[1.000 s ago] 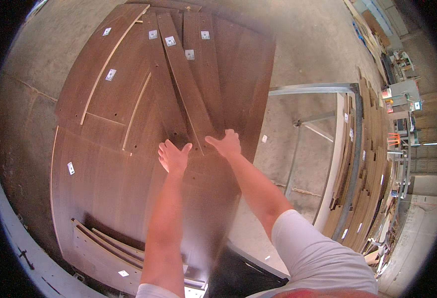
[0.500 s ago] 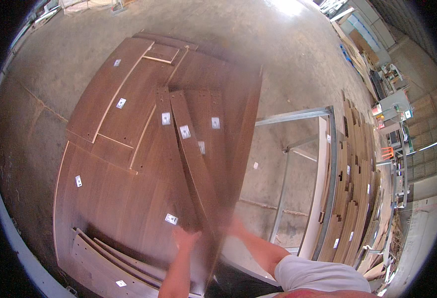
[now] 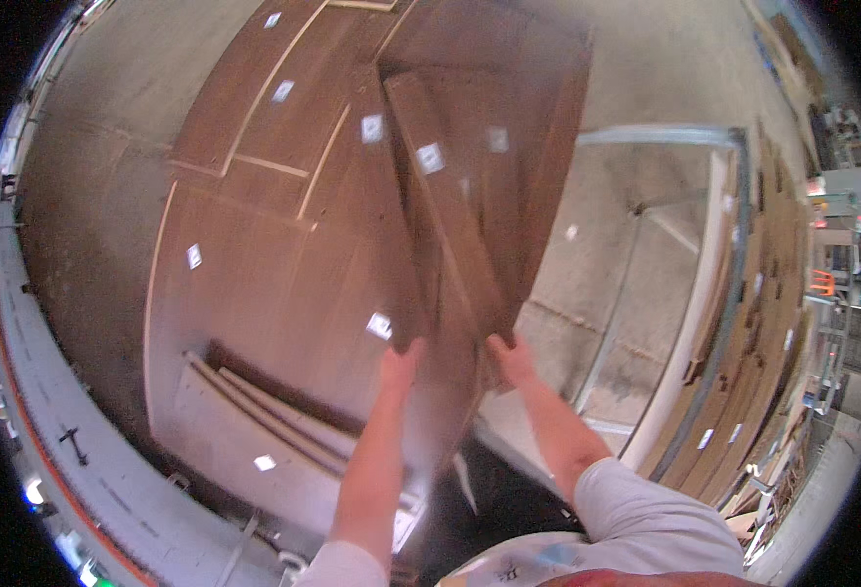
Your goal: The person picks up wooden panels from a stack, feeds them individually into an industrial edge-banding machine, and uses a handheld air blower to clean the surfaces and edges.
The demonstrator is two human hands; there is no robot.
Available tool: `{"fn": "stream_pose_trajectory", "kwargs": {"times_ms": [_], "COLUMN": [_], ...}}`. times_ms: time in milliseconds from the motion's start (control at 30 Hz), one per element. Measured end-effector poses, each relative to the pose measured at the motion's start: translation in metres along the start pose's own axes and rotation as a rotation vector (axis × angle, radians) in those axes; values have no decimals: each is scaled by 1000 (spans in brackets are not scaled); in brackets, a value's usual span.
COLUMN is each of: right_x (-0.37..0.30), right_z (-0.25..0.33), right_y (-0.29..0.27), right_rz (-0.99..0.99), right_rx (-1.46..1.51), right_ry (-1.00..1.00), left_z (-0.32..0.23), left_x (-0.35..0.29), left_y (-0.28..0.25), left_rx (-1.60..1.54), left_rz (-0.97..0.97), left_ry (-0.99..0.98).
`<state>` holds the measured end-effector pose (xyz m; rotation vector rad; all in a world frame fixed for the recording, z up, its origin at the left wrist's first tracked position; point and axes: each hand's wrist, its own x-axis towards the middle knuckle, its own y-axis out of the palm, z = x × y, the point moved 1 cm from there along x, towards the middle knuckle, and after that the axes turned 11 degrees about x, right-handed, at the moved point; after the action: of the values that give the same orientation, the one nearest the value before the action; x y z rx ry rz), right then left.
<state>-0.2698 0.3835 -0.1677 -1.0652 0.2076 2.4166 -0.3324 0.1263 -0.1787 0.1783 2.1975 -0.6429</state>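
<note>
Our L hand (image 3: 401,364) is closed on the near end of a long, narrow dark-brown wood-grain board (image 3: 388,215), our R hand (image 3: 511,362) clamped on a matching brown wood-grain plank (image 3: 458,230) beside it, fingers blurred. Both are over a broad, flat brown wood-grain panel (image 3: 254,254), long axes running away fr. us, far ends angled L, plank more so, w/ the gap btwn them narrowing twd the far ends.

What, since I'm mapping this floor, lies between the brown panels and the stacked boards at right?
The head view shows a grey metal frame, concrete floor and a long white strip between the brown panels and stacked boards.
</note>
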Motion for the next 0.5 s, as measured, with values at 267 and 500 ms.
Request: {"fn": "stream_pose_trajectory", "kwargs": {"times_ms": [267, 500], "right_x": [22, 6], "right_z": [-9, 4], "right_y": [-63, -59], "right_rz": [24, -58], "right_rx": [-52, -38], "right_ry": [-173, -163], "left_z": [0, 17], "left_x": [-17, -25], "left_y": [-47, 7], "left_rx": [90, 274], "left_rz": [-177, -102], "left_ry": [50, -27]}}
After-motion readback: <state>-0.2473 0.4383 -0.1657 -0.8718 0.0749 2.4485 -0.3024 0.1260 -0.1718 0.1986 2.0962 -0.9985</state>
